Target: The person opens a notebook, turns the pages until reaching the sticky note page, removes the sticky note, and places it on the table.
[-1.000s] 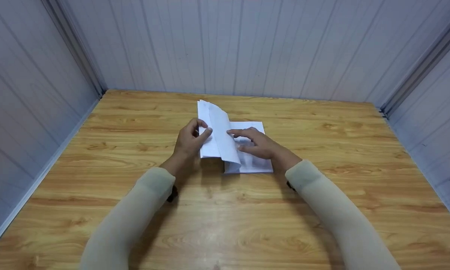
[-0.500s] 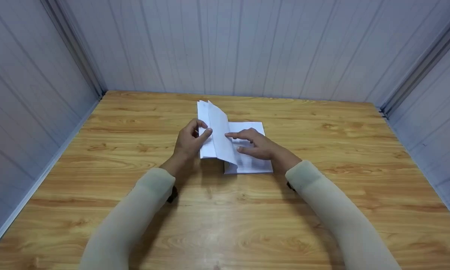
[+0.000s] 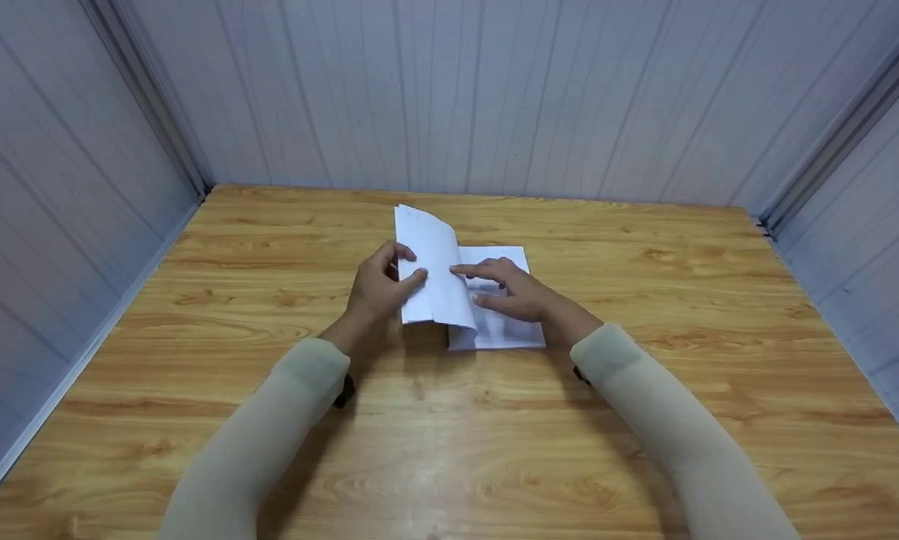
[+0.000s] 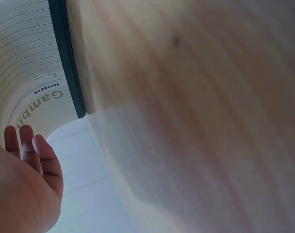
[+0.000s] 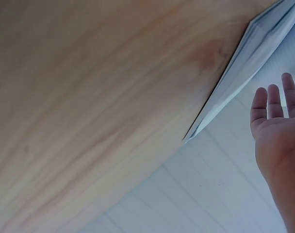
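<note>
At one table (image 3: 449,450), two hands (image 3: 380,285) (image 3: 520,291), one notebook (image 3: 438,247)

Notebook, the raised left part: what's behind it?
Left wrist view: fingers of the left hand and a lined cover printed NOTEBOOK, edged by a dark green strip. In the head view, raised pages hide the cover.

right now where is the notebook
In the head view, the open notebook is on the wooden table near the picture's middle, the left hand holding its raised left side, the right hand over its right page.
</note>
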Action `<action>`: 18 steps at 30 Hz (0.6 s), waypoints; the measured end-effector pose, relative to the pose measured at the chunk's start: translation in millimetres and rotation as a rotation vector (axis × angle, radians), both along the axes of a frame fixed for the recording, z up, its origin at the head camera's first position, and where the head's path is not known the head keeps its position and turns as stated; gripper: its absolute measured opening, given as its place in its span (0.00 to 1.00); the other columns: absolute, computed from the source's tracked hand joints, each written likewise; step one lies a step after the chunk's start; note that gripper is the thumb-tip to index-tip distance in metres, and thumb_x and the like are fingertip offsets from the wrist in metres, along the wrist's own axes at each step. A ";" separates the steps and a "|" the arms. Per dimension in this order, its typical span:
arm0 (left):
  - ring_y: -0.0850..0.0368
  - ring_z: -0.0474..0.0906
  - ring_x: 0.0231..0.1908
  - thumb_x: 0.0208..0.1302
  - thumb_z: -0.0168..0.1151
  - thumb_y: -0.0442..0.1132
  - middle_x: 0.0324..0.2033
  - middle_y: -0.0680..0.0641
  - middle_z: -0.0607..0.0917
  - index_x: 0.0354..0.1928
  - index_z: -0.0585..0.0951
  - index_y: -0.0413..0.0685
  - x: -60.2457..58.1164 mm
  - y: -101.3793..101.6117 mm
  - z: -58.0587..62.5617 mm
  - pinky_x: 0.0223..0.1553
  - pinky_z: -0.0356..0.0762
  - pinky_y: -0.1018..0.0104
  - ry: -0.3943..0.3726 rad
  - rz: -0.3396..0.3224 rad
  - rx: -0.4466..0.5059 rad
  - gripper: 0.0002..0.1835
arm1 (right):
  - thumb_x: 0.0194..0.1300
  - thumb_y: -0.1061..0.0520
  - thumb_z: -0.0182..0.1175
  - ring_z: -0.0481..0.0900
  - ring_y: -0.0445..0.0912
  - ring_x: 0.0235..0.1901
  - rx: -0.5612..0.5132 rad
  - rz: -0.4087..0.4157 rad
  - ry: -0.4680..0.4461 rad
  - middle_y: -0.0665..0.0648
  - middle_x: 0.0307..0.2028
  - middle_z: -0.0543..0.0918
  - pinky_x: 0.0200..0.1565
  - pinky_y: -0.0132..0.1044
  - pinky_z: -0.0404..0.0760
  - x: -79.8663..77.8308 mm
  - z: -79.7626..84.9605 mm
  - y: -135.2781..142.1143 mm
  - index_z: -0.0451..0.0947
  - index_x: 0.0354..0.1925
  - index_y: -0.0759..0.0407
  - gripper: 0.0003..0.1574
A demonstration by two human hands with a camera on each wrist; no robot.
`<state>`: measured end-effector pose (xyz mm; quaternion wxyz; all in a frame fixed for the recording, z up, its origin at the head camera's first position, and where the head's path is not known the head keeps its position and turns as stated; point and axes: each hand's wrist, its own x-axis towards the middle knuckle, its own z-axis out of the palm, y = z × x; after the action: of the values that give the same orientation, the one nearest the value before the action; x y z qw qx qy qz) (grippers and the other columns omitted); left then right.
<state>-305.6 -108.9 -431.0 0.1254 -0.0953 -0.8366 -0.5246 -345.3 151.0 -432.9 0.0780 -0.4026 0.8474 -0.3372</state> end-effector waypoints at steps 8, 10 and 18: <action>0.56 0.69 0.30 0.56 0.65 0.40 0.30 0.49 0.74 0.46 0.76 0.53 -1.0 0.1 -0.5 0.33 0.68 0.66 0.018 0.009 0.013 0.15 | 0.66 0.48 0.55 0.68 0.55 0.59 0.085 -0.286 0.116 0.59 0.58 0.75 0.59 0.55 0.66 -2.4 2.4 3.0 0.63 0.68 0.49 0.34; 0.56 0.69 0.30 0.56 0.62 0.38 0.30 0.49 0.73 0.47 0.77 0.54 -1.0 -0.1 -0.2 0.33 0.68 0.66 0.025 0.006 0.016 0.15 | 0.65 0.48 0.56 0.68 0.55 0.59 0.128 -0.388 0.148 0.59 0.58 0.75 0.58 0.55 0.65 -3.2 2.8 3.1 0.65 0.66 0.52 0.33; 0.56 0.67 0.28 0.60 0.54 0.36 0.29 0.50 0.72 0.44 0.82 0.57 1.4 -1.9 -2.1 0.28 0.66 0.68 -0.027 -0.025 0.113 0.14 | 0.63 0.46 0.56 0.59 0.58 0.64 0.317 -0.634 0.107 0.61 0.62 0.68 0.57 0.57 0.59 -5.9 1.6 3.7 0.68 0.64 0.54 0.33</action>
<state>-304.2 -110.8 -433.1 0.1127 -0.0915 -0.8060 -0.5739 -351.2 154.7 -431.3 -0.0133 -0.1199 0.9749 -0.1873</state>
